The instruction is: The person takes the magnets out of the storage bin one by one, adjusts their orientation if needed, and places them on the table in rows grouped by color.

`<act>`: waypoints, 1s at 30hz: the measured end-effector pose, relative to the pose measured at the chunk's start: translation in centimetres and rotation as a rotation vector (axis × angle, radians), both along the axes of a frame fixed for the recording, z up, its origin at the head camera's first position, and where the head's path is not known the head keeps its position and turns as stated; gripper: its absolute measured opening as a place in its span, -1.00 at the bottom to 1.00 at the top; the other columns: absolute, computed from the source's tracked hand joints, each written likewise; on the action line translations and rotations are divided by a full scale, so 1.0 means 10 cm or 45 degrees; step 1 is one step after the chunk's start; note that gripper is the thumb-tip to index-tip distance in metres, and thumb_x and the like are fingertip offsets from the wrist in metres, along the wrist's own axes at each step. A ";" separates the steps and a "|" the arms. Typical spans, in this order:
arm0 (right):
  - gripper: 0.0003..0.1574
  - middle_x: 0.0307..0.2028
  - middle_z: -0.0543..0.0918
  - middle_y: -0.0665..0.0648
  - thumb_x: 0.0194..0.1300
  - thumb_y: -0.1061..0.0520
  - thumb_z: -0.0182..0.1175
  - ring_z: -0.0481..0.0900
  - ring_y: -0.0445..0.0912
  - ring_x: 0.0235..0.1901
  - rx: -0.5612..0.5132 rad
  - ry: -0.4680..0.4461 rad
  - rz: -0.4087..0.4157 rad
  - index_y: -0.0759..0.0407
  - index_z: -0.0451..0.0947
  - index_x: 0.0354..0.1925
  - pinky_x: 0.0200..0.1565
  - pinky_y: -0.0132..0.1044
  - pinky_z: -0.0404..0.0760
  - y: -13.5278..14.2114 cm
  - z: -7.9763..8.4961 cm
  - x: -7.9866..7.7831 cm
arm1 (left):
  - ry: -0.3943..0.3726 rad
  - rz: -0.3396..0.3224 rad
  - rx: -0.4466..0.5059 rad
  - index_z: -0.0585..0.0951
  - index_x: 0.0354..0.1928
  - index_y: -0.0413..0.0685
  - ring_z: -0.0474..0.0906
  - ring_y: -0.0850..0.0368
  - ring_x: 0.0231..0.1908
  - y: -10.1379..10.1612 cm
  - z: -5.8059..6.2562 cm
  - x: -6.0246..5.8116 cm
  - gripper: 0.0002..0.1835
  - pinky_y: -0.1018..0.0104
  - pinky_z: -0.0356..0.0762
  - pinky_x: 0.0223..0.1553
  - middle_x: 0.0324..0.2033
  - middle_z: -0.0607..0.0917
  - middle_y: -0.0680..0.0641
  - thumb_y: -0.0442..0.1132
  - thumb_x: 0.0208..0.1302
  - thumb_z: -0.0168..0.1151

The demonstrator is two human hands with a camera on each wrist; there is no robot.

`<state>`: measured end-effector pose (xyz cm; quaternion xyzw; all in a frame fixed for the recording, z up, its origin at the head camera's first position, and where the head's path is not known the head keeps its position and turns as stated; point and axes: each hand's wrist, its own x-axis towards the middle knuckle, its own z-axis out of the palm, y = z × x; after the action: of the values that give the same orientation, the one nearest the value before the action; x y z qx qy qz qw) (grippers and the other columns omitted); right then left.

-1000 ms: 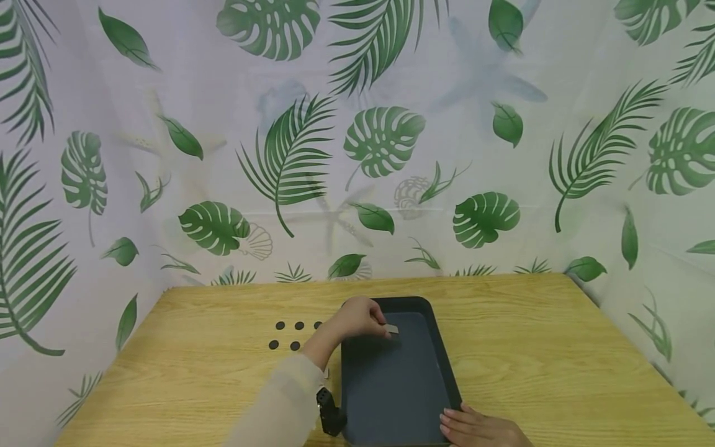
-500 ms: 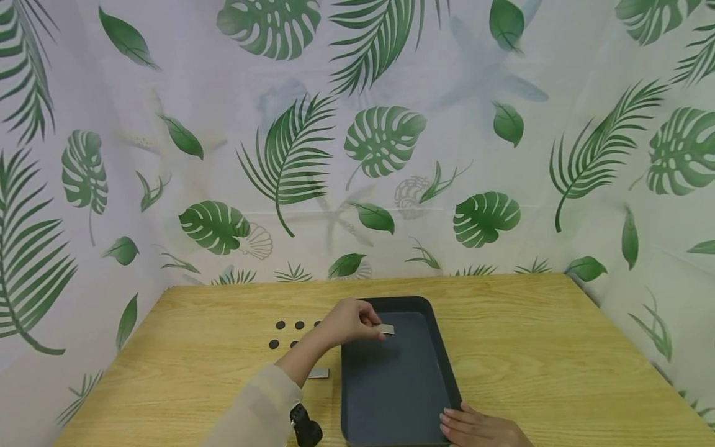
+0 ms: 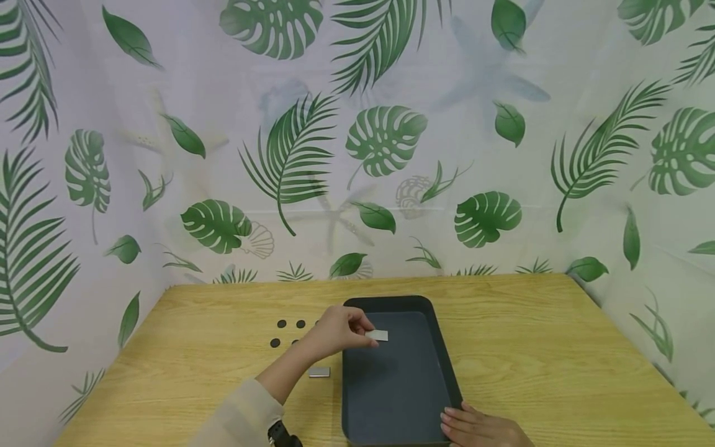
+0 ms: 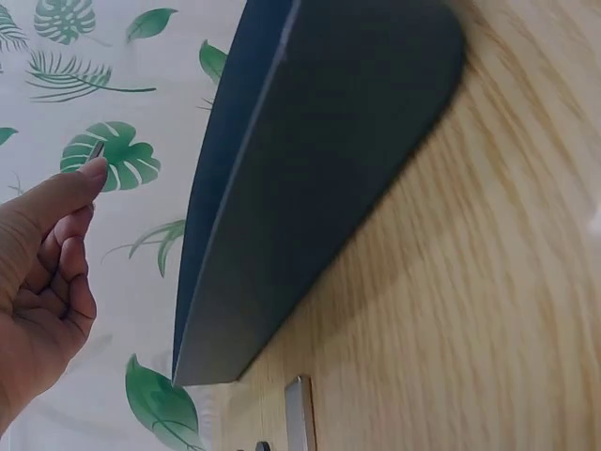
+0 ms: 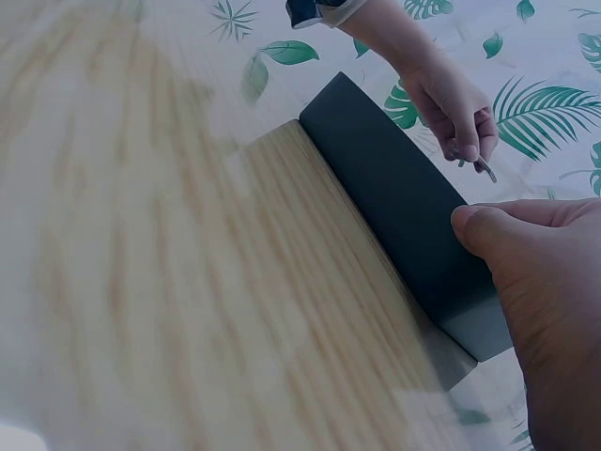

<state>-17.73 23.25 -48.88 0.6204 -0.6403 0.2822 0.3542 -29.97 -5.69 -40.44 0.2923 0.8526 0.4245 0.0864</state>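
My left hand (image 3: 337, 332) pinches a small flat silvery rectangular piece (image 3: 378, 335) between thumb and fingertips. It holds the piece over the far left part of a dark rectangular tray (image 3: 402, 385). Seen from the left wrist, only a thin edge of the piece (image 4: 98, 148) sticks out past the thumb. My right hand (image 3: 486, 428) grips the tray's near right corner, its fingers lying over the rim. In the right wrist view its thumb (image 5: 479, 230) presses the outside of the tray wall (image 5: 385, 188).
A second silvery rectangular bar (image 3: 319, 372) lies on the wooden table (image 3: 195, 372), left of the tray. Behind my left forearm are several flat black discs (image 3: 282, 324), partly covered by it. A leaf-patterned cloth (image 3: 335, 155) hangs around the table's back and sides.
My left hand has moved left and slightly toward me with the silvery piece, above the tray. Its forearm has uncovered the bar on the table. The right hand stays at the tray corner.
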 end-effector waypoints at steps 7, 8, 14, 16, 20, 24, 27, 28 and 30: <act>-0.53 0.09 0.52 0.39 0.40 0.14 0.03 0.38 0.06 0.25 -0.007 -0.047 -0.012 0.61 0.52 -0.05 0.30 -0.25 0.21 0.05 -0.10 -0.01 | -0.031 0.004 0.023 0.69 -0.31 -0.02 0.52 0.22 -0.49 -0.16 -0.06 0.04 -0.83 0.38 0.50 -0.44 -0.53 0.60 0.10 -0.18 0.04 0.45; -0.53 0.08 0.52 0.39 0.40 0.14 0.03 0.39 0.05 0.24 -0.009 -0.048 -0.018 0.61 0.53 -0.06 0.30 -0.25 0.22 0.05 -0.10 -0.01 | -0.041 0.008 0.029 0.69 -0.31 -0.01 0.52 0.21 -0.49 -0.18 -0.07 0.04 -0.83 0.37 0.51 -0.44 -0.53 0.60 0.10 -0.17 0.04 0.45; -0.56 0.06 0.54 0.39 0.38 0.16 0.07 0.41 0.05 0.23 -0.027 -0.035 -0.024 0.61 0.54 -0.09 0.28 -0.26 0.24 0.02 -0.06 0.00 | -0.072 0.044 0.069 0.69 -0.29 -0.03 0.52 0.17 -0.47 -0.42 -0.08 0.09 -0.77 0.34 0.52 -0.40 -0.49 0.62 0.07 -0.11 0.02 0.46; -0.55 0.06 0.54 0.39 0.38 0.16 0.07 0.40 0.05 0.23 -0.025 -0.036 -0.023 0.61 0.54 -0.08 0.29 -0.26 0.23 0.01 -0.06 0.00 | -0.085 0.069 0.076 0.69 -0.30 -0.05 0.50 0.18 -0.49 -0.51 -0.07 0.11 -0.77 0.35 0.50 -0.43 -0.50 0.61 0.06 -0.12 0.01 0.46; -0.55 0.06 0.54 0.38 0.38 0.16 0.07 0.40 0.05 0.23 -0.022 -0.034 -0.024 0.61 0.54 -0.07 0.29 -0.26 0.23 0.02 -0.08 -0.01 | -0.105 0.133 0.068 0.69 -0.31 -0.07 0.45 0.20 -0.52 -0.68 -0.04 0.13 -0.76 0.38 0.45 -0.48 -0.53 0.59 0.06 -0.12 0.00 0.47; -0.55 0.08 0.53 0.37 0.38 0.15 0.06 0.40 0.04 0.23 -0.017 -0.043 -0.036 0.59 0.54 -0.07 0.29 -0.27 0.23 0.04 -0.09 0.00 | -0.114 0.163 0.064 0.69 -0.31 -0.10 0.45 0.19 -0.50 -0.83 -0.03 0.16 -0.74 0.39 0.44 -0.47 -0.52 0.59 0.05 -0.12 0.00 0.47; -0.55 0.09 0.53 0.36 0.39 0.15 0.05 0.40 0.04 0.24 -0.010 -0.059 -0.037 0.59 0.54 -0.06 0.29 -0.27 0.22 0.05 -0.09 0.00 | -0.124 0.184 0.065 0.68 -0.32 -0.10 0.45 0.17 -0.46 -0.92 -0.03 0.19 -0.74 0.39 0.44 -0.46 -0.50 0.59 0.03 -0.11 0.00 0.47; -0.55 0.10 0.52 0.35 0.38 0.15 0.05 0.39 0.03 0.24 -0.010 -0.069 -0.039 0.59 0.54 -0.06 0.29 -0.27 0.22 0.05 -0.09 0.01 | -0.125 0.193 0.066 0.68 -0.32 -0.10 0.45 0.16 -0.45 -0.95 -0.03 0.20 -0.74 0.39 0.44 -0.45 -0.49 0.59 0.03 -0.11 0.00 0.47; -0.55 0.10 0.52 0.36 0.39 0.15 0.05 0.39 0.03 0.24 -0.005 -0.077 -0.035 0.59 0.53 -0.05 0.30 -0.27 0.21 0.06 -0.09 0.01 | -0.122 0.209 0.064 0.68 -0.32 -0.11 0.45 0.14 -0.44 -1.00 -0.03 0.21 -0.74 0.39 0.45 -0.44 -0.48 0.59 0.02 -0.11 0.00 0.47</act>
<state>-17.64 23.89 -49.82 0.6021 -0.6586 0.2971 0.3398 -27.86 -15.67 -40.75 0.2030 0.8576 0.4650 0.0845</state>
